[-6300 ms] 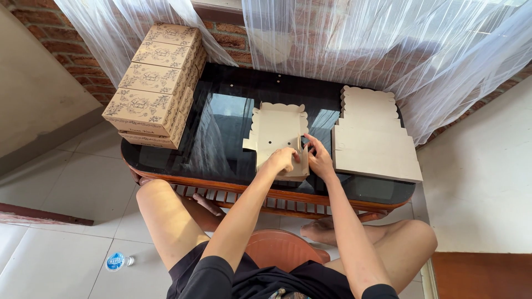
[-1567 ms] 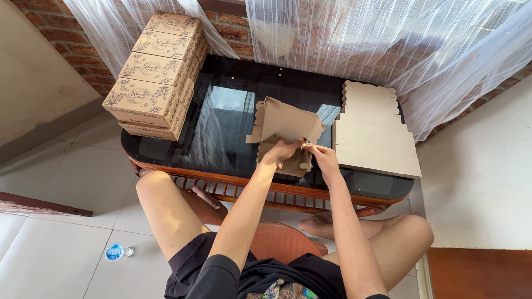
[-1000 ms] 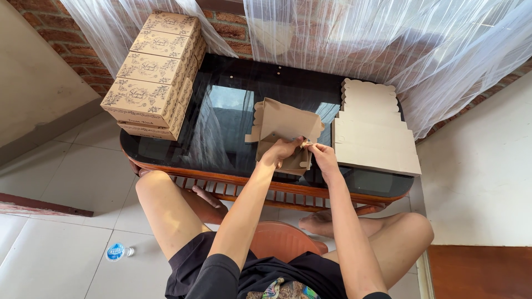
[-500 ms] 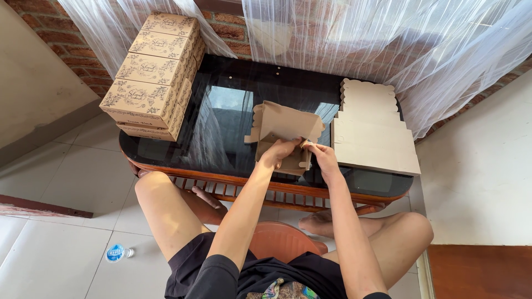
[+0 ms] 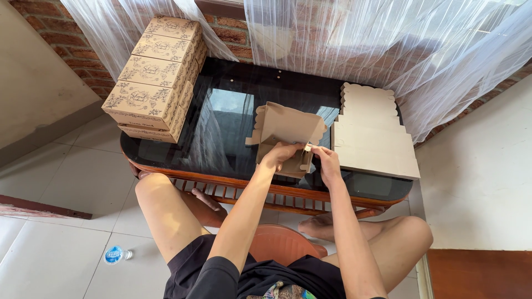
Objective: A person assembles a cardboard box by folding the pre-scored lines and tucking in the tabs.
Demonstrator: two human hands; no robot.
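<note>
While you sit on the red stool (image 5: 282,243) at the low glass table (image 5: 233,111), both your hands work on a half-folded cardboard box (image 5: 288,130) near the table's front edge, about midway along it. Your left hand (image 5: 281,154) is curled over the box's near wall, fingers closed on the cardboard. Your right hand (image 5: 328,164) pinches a small flap at the box's right corner, thumb and forefinger narrow on it. Back panels of the box stand up, tilted away from you, with a scalloped edge on the left side. Just right of the box lies a stack of flat blanks (image 5: 372,133), touching or nearly touching it. At the table's far left sits a pile of finished printed boxes (image 5: 155,72). On the floor by your left leg lies a small bottle (image 5: 116,254)
</note>
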